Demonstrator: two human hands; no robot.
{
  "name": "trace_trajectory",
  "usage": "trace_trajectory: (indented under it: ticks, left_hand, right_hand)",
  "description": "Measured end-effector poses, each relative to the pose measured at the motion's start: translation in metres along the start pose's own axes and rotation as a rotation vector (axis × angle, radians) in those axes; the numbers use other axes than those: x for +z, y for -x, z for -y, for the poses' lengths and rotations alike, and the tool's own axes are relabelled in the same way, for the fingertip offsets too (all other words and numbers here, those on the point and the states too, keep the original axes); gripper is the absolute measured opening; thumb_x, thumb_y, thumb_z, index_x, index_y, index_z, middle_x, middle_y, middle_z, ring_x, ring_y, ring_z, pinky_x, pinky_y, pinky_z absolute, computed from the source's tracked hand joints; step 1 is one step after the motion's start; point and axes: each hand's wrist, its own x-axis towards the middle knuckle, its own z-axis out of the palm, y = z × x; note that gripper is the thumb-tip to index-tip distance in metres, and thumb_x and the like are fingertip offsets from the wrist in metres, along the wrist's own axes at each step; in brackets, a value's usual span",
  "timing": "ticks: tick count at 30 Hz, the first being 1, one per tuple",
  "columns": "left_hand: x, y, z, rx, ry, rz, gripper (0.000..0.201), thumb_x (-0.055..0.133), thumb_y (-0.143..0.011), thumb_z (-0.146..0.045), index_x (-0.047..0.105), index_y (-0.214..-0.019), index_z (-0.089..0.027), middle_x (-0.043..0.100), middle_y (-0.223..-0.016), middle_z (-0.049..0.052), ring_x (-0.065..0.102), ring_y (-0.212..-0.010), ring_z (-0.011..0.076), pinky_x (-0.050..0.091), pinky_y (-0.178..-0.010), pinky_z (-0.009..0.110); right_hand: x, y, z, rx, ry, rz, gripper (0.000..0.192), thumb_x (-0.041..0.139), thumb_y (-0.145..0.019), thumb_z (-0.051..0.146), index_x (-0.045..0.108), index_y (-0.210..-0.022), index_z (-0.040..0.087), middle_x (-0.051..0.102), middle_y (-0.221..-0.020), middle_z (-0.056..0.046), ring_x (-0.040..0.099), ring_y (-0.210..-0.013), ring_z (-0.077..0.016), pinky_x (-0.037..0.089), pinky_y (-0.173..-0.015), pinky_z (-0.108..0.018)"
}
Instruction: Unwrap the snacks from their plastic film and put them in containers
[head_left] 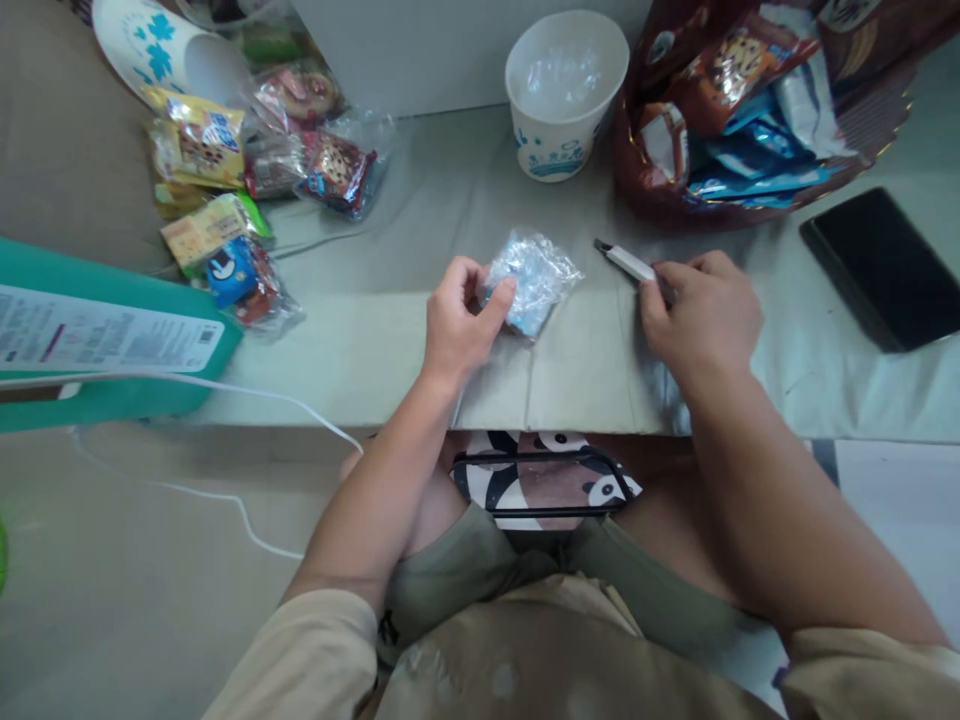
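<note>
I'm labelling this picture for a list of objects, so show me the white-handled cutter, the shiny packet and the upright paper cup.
White-handled cutter (632, 264): head view, on its white handle.
Shiny packet (535, 282): head view, middle of its crinkled wrapper.
Upright paper cup (556, 138): head view, outer wall below the rim.

The upright white, blue-printed round paper cup (555, 150) looks matt. On its near side, a crumpled clear-and-blue square packet (536, 285) has glossy plastic film; near and right of the cup, a slim white cutter (630, 262) looks smooth plastic with a metallic-looking tip. Farther right, a dark-red scalloped plastic bowl (637, 185) is shiny, a black rectangular phone (889, 270) smooth.
</note>
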Motion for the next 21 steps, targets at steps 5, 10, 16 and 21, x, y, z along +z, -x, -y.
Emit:
trace_trajectory:
  ticks: [5,10,16,21]
  left_hand:
    - [-0.011,-0.004,0.005,0.095,-0.02,-0.025,0.049,0.061,-0.09,-0.071,0.059,-0.108,-0.025,0.067,-0.109,0.006,0.067,-0.105,0.0203,0.053,-0.091,0.034]
    - [-0.01,-0.006,0.003,0.1,0.001,0.174,0.045,0.082,-0.079,-0.051,0.06,-0.109,-0.024,0.07,-0.113,0.005,0.068,-0.108,0.0215,0.054,-0.099,0.036]
    - [-0.006,-0.006,-0.009,-0.135,0.301,0.169,0.021,0.073,-0.087,-0.037,0.057,-0.09,-0.023,0.075,-0.099,0.004,0.074,-0.093,0.018,0.059,-0.081,0.03]
    - [-0.01,-0.015,0.0,-0.254,0.367,-0.028,0.023,0.074,-0.087,-0.038,0.056,-0.09,-0.025,0.072,-0.088,0.001,0.073,-0.08,0.0168,0.057,-0.069,0.028]
  right_hand:
    - [0.006,0.007,0.009,-0.192,-0.145,-0.081,0.042,0.054,-0.087,0.021,0.067,-0.127,0.017,0.066,-0.125,-0.021,0.061,-0.119,-0.0378,0.05,-0.101,-0.058]
    - [0.023,0.008,0.032,-0.513,-0.454,-0.018,0.065,0.054,-0.08,0.02,0.051,-0.145,0.024,0.061,-0.142,-0.015,0.057,-0.131,-0.0334,0.053,-0.102,-0.052]
    - [0.023,0.004,0.039,-0.574,-0.558,0.0,0.041,0.051,-0.078,0.011,0.072,-0.111,0.023,0.068,-0.088,-0.005,0.064,-0.085,-0.022,0.054,-0.083,-0.04]
    - [0.014,0.003,0.021,-0.462,-0.577,-0.125,0.023,0.054,-0.078,0.008,0.071,-0.072,0.023,0.059,-0.081,-0.003,0.059,-0.077,-0.0184,0.049,-0.077,-0.037]
